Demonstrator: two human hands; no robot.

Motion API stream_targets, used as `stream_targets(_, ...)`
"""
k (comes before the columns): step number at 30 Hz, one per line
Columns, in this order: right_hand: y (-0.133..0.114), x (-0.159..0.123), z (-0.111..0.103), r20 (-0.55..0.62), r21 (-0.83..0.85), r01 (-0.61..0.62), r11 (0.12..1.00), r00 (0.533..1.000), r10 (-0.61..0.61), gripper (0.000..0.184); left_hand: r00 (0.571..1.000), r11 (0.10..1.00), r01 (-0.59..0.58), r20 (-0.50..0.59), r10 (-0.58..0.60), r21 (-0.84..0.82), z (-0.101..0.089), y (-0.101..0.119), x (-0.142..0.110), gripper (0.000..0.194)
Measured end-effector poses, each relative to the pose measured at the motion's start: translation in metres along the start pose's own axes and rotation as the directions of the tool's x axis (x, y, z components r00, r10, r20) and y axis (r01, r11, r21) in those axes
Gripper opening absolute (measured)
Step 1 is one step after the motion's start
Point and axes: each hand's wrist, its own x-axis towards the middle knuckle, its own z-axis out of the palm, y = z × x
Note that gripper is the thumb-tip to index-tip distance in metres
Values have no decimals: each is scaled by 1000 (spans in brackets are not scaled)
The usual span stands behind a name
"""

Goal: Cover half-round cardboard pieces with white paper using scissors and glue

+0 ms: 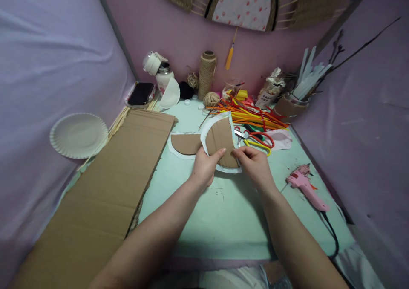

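A half-round piece of cardboard [220,137] with a pale paper or cloth border is held up over the table, its straight side to the right. My left hand [206,167] grips its lower left, thumb on the brown face and fingers behind. My right hand [252,163] pinches the straight edge near the bottom right corner. A second half-round cardboard piece [185,144] with a similar white border lies flat just behind and left of it. Red-handled scissors [260,137] lie beyond my right hand, partly over yellow-handled ones [258,147].
A long cardboard sheet [118,174] covers the table's left side, near a paper plate [79,135]. A pink glue gun [308,186] with a cord lies at right. Along the back stand a twine spool [207,73], coloured pipe cleaners [252,114] and a pot of glue sticks [290,105].
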Motion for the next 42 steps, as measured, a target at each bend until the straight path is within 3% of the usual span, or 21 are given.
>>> stream_targets(5,0,0,0,66,-32,-42,999,997,44,46,1000,999,-18,-20,17,-43,-3,1,5,59)
stream_targets(8,0,0,0,120,-42,-61,997,991,65,41,999,999,-30,-42,29,-23,-4,1,7,57)
stream_targets(11,0,0,2,94,-68,-24,997,995,30,35,999,999,-36,-41,36,-3,-6,1,8,55)
stream_targets(13,-1,-1,2,87,-74,-5,997,996,11,36,999,999,-36,-38,36,-13,-7,2,9,56)
stream_targets(18,-2,0,0,194,-78,-53,996,979,68,44,998,998,-54,-48,52,-41,-9,5,12,62)
stream_targets(33,3,1,-4,200,-91,-67,994,976,85,36,997,996,-60,-56,57,-63,-11,8,15,66)
stream_targets(36,5,3,-12,261,-28,-62,998,963,67,44,999,992,-24,-37,19,-121,-11,11,14,68)
stream_targets(39,6,5,-17,230,27,-101,995,969,92,56,999,986,23,-21,-27,-163,-10,15,14,69)
stream_targets(42,6,5,-15,225,-6,-104,995,969,103,54,999,984,38,-15,-42,-171,-9,16,13,69)
